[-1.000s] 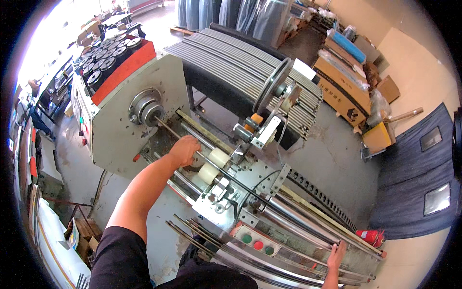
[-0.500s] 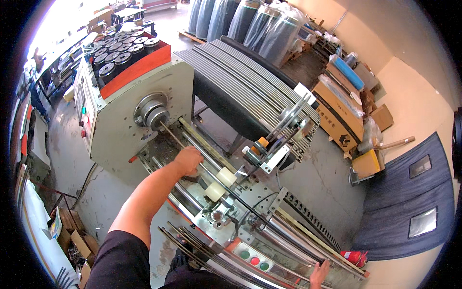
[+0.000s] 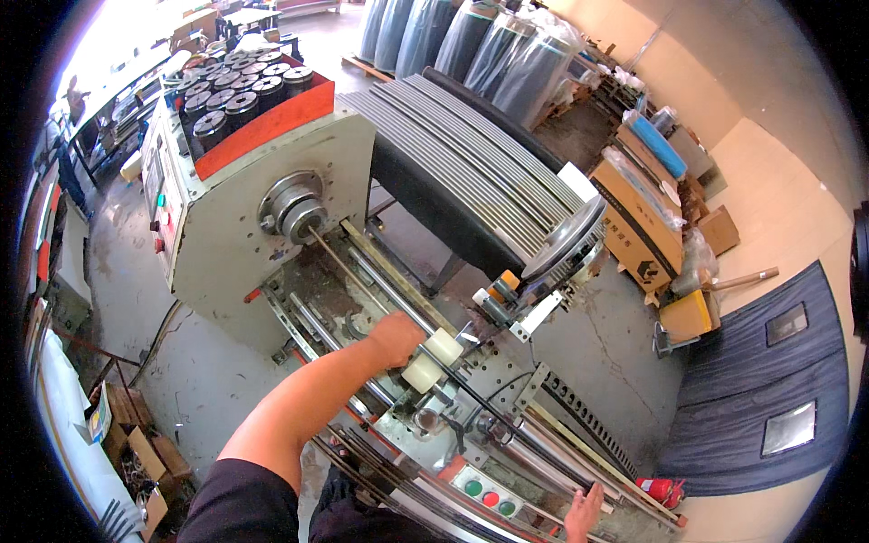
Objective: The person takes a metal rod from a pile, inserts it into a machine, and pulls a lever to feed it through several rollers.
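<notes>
A long thin rod (image 3: 348, 271) runs out of the round metal chuck (image 3: 301, 217) on the machine's light grey housing. My left hand (image 3: 396, 340) is closed round this rod, just before a pair of white rollers (image 3: 433, 359). Past the rollers a dark rod (image 3: 477, 398) continues toward the lower right in the same line. My right hand (image 3: 584, 512) is beside the far end of that line, fingers stretched out and apart; whether it touches the rod I cannot tell. A round metal disc (image 3: 568, 237) stands on the carriage beyond the rollers.
Green and red buttons (image 3: 490, 499) sit on a panel close to me. An orange-edged tray (image 3: 262, 136) of black cylinders tops the housing. Behind lies a slatted metal rack (image 3: 471, 163). A red fire extinguisher (image 3: 663, 490) and cardboard boxes (image 3: 638, 226) are at the right.
My left hand has moved along the rod, away from the chuck and up to the white rollers. The round disc now shows its broad face. My right hand remains near the rod's far end.
</notes>
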A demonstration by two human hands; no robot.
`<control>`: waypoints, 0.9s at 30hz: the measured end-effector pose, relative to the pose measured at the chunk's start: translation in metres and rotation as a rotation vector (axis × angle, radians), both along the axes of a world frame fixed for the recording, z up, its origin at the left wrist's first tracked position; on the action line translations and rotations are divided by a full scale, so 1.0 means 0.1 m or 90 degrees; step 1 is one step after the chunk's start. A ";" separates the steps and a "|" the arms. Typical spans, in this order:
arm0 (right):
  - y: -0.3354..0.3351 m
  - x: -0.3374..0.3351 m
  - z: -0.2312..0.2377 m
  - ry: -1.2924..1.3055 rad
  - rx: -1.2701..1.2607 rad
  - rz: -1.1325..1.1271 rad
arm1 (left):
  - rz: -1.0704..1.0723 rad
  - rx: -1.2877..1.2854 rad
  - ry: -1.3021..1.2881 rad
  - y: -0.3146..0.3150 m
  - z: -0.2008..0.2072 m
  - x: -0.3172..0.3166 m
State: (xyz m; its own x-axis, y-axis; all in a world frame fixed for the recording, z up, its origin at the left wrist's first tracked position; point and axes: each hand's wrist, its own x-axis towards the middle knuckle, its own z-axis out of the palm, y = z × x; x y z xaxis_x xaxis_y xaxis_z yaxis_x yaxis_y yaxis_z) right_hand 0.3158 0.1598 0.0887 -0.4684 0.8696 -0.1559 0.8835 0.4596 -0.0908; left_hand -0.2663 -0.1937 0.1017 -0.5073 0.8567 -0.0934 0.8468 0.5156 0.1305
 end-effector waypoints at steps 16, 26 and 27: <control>-0.36 -0.47 -0.21 0.167 0.085 0.173 | 0.004 -0.027 0.028 -0.72 0.14 -1.02; -0.65 -0.86 -0.11 0.188 0.068 0.174 | -0.001 -0.109 -0.002 -0.44 -0.04 -0.74; -0.68 -0.86 -0.11 0.193 0.085 0.185 | -0.031 -0.101 0.003 -0.34 0.11 -0.61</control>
